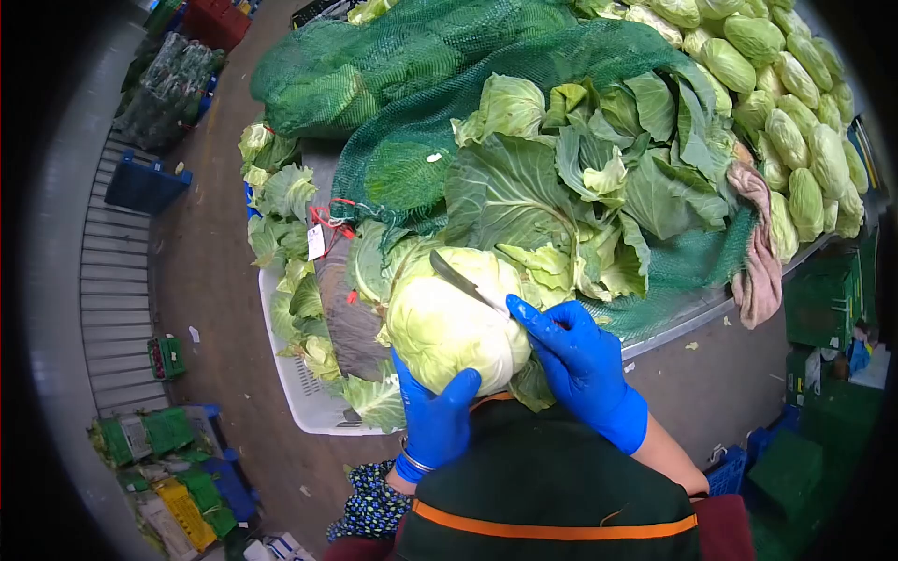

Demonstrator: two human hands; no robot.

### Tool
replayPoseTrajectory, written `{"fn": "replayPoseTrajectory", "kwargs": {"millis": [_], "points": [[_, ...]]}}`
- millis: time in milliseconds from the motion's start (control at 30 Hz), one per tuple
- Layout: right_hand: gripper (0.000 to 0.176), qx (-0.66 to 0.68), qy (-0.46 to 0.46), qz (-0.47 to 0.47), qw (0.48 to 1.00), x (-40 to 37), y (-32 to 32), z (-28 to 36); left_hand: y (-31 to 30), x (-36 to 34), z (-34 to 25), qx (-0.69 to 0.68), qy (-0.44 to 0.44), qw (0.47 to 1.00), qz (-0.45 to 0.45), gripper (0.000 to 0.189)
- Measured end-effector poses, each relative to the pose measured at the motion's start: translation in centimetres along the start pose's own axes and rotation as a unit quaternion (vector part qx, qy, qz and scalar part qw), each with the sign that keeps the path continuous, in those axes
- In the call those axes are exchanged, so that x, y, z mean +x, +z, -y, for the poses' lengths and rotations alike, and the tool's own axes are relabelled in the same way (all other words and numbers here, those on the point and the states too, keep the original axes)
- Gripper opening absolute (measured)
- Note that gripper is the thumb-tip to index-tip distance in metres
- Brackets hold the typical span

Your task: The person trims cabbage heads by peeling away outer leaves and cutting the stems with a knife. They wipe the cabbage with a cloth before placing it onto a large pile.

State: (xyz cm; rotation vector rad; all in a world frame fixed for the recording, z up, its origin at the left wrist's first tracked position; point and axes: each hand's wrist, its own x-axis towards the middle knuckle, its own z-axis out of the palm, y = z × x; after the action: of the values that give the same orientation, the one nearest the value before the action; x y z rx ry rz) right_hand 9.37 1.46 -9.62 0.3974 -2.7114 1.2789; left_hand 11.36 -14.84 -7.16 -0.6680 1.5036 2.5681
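A white crate [297, 397] of loose leaves sits at the left. The blue-gloved left hand [436, 416] clasps the cabbage [449, 327] from below, just beside the crate. The right hand [580, 360] grips a knife [465, 281], its blade resting on the cabbage; trimmed heads [795, 140] lie stacked far right

Blue gloves on L hand [436, 423] & R hand [575, 360]; dark vest [552, 463] w/ orange stripe [561, 532]; floral L sleeve [369, 507].

You've got a brown floor [215, 280] under you, a roller conveyor [112, 280] along the left with a blue crate [145, 182] by it, green crates [159, 435] stacked lower down.
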Motion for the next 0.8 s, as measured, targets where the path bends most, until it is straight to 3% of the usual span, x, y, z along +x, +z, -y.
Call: {"fn": "replayPoseTrajectory", "kwargs": {"millis": [133, 200, 233, 300, 367, 500, 567, 600, 633, 700, 767, 800], "points": [[0.050, 0.025, 0.029, 0.013, 0.999, 1.9, -0.6, 0.3, -1.2, 0.7, 0.4, 0.026, 0.002, 1.000, 0.013, 0.084], [0.047, -0.032, 0.097, -0.103, 0.989, 3.3, -1.0, -1.5, -3.4, 0.0, 2.2, 0.187, 0.092, 0.974, 0.092, 0.089], [0.047, -0.030, 0.097, -0.100, 0.990, 3.3, -1.1, -1.1, -3.5, 0.0, 2.1, 0.188, 0.091, 0.974, 0.089, 0.089], [0.054, 0.199, 0.180, -0.081, 0.960, 3.2, -1.6, 0.1, -3.4, 0.1, 1.7, 0.083, -0.016, 0.992, 0.096, 0.094], [0.054, 0.198, 0.174, -0.088, 0.961, 3.5, -1.0, -0.4, -4.0, 1.0, 0.7, 0.046, -0.026, 0.993, 0.108, 0.099], [0.024, 0.362, 0.382, -0.061, 0.848, 6.0, -1.5, -3.8, -6.2, 2.6, -0.2, 0.001, -0.068, 0.991, 0.112, 0.100], [0.020, 0.407, 0.378, -0.074, 0.828, 6.7, -1.6, -3.1, -7.6, 4.2, 0.4, -0.201, -0.059, 0.948, 0.238, 0.094], [0.020, 0.427, 0.379, -0.085, 0.816, 6.7, -1.7, -3.3, -7.6, 4.2, 0.2, -0.203, -0.047, 0.949, 0.235, 0.094], [0.021, 0.447, 0.381, -0.095, 0.804, 6.8, -1.7, -3.5, -7.4, 4.3, 0.1, -0.200, -0.032, 0.959, 0.199, 0.092], [0.029, 0.373, 0.363, -0.129, 0.844, 7.2, -1.9, -4.1, -6.5, 4.7, -0.2, -0.190, -0.004, 0.973, 0.127, 0.090], [0.047, 0.286, 0.226, -0.230, 0.902, 7.0, -0.7, -5.0, -5.3, 5.4, -0.4, -0.183, 0.017, 0.981, 0.060, 0.088], [0.056, 0.321, 0.238, -0.169, 0.901, 6.9, -1.5, -2.7, -4.7, 5.9, -0.6, -0.181, 0.024, 0.983, 0.030, 0.087]]}}
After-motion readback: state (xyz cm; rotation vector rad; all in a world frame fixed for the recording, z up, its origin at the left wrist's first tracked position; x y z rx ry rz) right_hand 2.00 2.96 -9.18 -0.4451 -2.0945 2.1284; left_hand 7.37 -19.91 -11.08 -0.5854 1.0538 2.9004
